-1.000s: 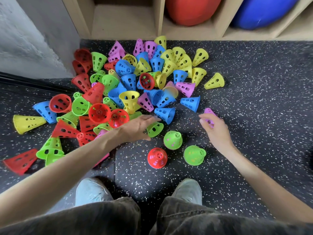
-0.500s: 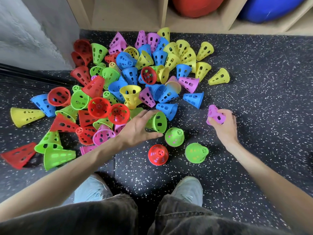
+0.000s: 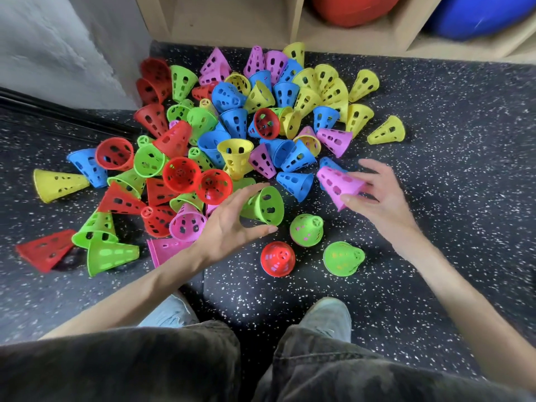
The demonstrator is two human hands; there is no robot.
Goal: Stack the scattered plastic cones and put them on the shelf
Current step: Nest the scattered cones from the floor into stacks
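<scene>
Evidently gathering for stacking, the left hand point(image 3: 229, 224) grips a green cone point(image 3: 265, 206) mid-frame while the right hand point(image 3: 374, 195) pinches a pink cone point(image 3: 338, 184) beside it

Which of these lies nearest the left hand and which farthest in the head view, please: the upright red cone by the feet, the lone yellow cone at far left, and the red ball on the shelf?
From the left hand:
1. Upright red cone, just right of the hand.
2. Lone yellow cone, far left on the floor.
3. Red ball, up on the shelf.
</scene>
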